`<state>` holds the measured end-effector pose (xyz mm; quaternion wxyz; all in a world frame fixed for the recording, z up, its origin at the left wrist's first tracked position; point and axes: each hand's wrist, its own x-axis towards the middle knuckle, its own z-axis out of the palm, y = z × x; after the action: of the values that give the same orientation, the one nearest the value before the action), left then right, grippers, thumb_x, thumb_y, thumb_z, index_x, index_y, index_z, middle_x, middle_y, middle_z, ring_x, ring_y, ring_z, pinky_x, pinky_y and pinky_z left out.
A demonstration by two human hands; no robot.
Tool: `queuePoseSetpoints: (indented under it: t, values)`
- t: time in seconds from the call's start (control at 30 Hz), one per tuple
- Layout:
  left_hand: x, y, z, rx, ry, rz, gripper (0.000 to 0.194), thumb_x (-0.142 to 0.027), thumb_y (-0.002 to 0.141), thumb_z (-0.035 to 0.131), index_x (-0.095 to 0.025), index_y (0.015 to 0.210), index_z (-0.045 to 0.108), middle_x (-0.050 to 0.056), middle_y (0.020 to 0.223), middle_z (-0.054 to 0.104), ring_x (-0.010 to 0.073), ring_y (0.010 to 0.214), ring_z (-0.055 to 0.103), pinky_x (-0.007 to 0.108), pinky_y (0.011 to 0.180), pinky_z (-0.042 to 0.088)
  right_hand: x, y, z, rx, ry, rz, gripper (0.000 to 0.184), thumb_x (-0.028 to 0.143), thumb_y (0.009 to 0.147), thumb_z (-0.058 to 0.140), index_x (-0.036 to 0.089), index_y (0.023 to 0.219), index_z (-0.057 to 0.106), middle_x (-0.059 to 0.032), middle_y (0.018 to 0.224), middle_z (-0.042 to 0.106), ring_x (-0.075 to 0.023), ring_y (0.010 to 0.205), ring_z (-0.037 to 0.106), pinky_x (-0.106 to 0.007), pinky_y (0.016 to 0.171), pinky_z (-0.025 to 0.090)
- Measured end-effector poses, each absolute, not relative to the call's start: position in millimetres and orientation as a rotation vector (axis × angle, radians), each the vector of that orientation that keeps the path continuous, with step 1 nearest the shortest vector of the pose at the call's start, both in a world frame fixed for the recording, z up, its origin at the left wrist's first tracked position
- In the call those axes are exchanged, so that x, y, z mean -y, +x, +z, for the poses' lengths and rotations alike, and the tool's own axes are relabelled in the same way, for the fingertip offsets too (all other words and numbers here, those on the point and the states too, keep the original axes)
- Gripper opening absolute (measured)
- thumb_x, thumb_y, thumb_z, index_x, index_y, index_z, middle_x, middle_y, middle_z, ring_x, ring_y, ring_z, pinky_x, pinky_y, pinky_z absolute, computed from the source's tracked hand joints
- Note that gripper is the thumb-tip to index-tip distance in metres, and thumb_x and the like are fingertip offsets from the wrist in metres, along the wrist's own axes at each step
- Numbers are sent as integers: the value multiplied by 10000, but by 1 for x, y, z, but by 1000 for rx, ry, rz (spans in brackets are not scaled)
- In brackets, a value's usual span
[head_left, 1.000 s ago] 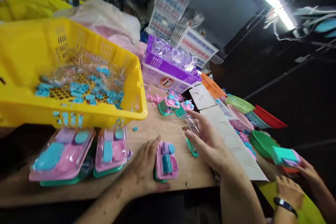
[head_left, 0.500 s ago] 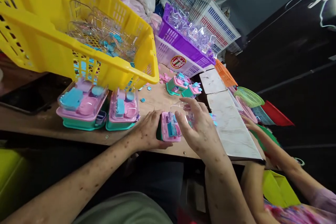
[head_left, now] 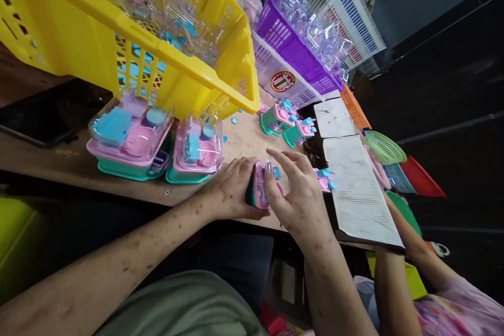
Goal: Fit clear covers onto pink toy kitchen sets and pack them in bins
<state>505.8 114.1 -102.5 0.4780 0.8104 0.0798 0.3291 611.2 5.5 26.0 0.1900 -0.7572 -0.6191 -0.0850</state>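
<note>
At the table's front edge my left hand (head_left: 236,189) is wrapped round a small pink-and-green toy kitchen set (head_left: 260,186), which is tilted with its pink top toward the right. My right hand (head_left: 301,197) has its thumb and fingers on a clear plastic cover against that pink top; the hand hides most of the cover. To the left stand two similar toy sets, a larger one (head_left: 129,139) and a smaller one (head_left: 197,149), both under clear covers. Farther back are two uncovered toy sets (head_left: 277,115) (head_left: 300,131).
A yellow crate (head_left: 157,58) of clear covers and blue parts stands at back left. Behind are a purple basket (head_left: 303,52) of clear pieces and a phone-like black slab (head_left: 47,110) at left. White boards (head_left: 358,184) lie right, near another person's arms (head_left: 417,252).
The clear cover in my right hand has come down onto the toy set's pink top. The camera view has shifted, and another pink-and-blue piece shows more beyond my right hand.
</note>
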Motion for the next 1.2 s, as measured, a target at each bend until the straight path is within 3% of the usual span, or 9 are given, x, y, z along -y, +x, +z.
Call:
queuePoseSetpoints:
  t: [0.5,0.8,1.2]
  values:
    - [-108,505,-97,-252,2000,736,1014,-496,678,1014,-227,1454,419,170,1453,625,442,1364,629,637,1145,535,-4,600,34,1769,-2291,-248,410,393,1142,531,178,1430,729,-200,1355,647,-380,1266,688,-651,1114,591]
    - [-107,508,-100,-224,1977,762,1018,-463,678,1031,-220,1455,420,162,1447,619,431,1350,626,622,1157,523,-1,601,38,1853,-2243,-176,421,273,1131,475,225,1498,676,-187,1422,608,-376,1345,637,-663,1138,558]
    - [-106,508,-98,-256,1976,785,1011,-458,661,1030,-205,1445,444,172,1431,638,435,1336,638,626,1141,535,1,608,36,1776,-2260,-160,414,307,1118,480,221,1438,730,-167,1355,643,-346,1282,673,-588,1109,593]
